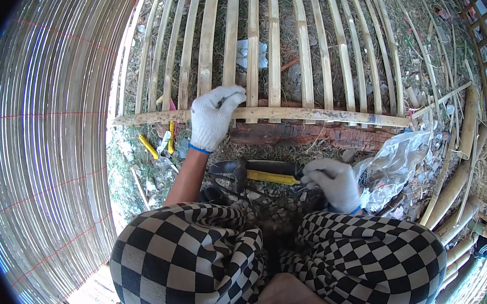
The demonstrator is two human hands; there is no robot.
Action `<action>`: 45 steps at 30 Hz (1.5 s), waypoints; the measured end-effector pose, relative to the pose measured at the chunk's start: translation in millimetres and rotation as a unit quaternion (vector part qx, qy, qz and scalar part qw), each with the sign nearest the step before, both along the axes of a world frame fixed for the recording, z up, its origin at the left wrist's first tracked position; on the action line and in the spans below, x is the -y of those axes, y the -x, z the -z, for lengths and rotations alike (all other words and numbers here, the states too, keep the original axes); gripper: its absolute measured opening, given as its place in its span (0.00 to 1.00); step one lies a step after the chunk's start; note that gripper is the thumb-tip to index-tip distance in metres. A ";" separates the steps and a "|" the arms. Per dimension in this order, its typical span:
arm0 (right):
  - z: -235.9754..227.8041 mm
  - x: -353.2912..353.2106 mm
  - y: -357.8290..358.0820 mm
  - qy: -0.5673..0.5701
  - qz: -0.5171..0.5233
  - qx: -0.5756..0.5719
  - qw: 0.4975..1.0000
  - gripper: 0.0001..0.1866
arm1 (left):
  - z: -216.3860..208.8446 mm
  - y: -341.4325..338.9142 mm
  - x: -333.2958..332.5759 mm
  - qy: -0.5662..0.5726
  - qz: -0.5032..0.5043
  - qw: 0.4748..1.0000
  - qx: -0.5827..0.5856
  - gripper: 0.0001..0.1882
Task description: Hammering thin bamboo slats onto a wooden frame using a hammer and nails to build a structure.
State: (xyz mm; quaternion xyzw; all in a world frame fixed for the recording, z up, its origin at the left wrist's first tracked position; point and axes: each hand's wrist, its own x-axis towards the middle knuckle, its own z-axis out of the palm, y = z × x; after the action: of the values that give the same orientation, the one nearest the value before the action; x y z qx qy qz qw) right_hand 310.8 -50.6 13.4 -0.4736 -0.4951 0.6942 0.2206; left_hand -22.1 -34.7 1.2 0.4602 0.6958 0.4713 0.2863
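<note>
Both my hands wear white knitted gloves with blue cuffs. My left hand (210, 119) lies over a crosswise bamboo strip (324, 116), its fingers pressed together beside a long bamboo slat (253, 52). Whatever sits between those fingertips is hidden. Lower and to the right, my right hand (336, 186) is closed in a pinch near the handle end of a hammer (273, 178) with a yellow grip and dark head. What the right fingers hold is too small to name. A dark flat blade (277, 167) lies just behind the hammer.
Several bamboo slats run away from me over grassy, littered ground. A reddish timber (310, 135) lies under their near ends. Yellow-handled pliers (149, 146) rest at left, clear plastic sheeting (393, 165) at right. A bamboo screen (51, 114) rises left; bamboo poles (453, 186) are stacked right.
</note>
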 end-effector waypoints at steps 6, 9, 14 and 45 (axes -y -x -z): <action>-32.7 -31.3 -108.3 -0.072 0.095 -0.193 0.974 0.09 | -9.9 -4.4 -0.8 0.020 0.032 0.999 0.001 0.10; -39.2 -23.5 -148.8 -0.046 0.161 0.225 0.960 0.22 | 8.0 -19.7 -16.7 0.009 0.068 0.997 -0.029 0.08; -54.3 -9.0 -106.7 -0.129 0.043 0.437 0.889 0.32 | 4.3 -19.3 -18.8 -0.030 0.105 0.981 -0.160 0.06; -11.7 33.2 -33.1 -0.081 -0.219 0.295 0.927 0.22 | 17.3 -23.6 -21.8 -0.064 0.108 0.980 -0.154 0.06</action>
State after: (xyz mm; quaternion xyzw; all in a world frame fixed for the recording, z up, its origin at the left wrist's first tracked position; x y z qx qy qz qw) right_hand 343.8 -83.7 25.1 -0.5173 -0.6837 0.5119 -0.0550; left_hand 1.5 -12.9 -16.0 0.6169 0.6462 0.4049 0.1947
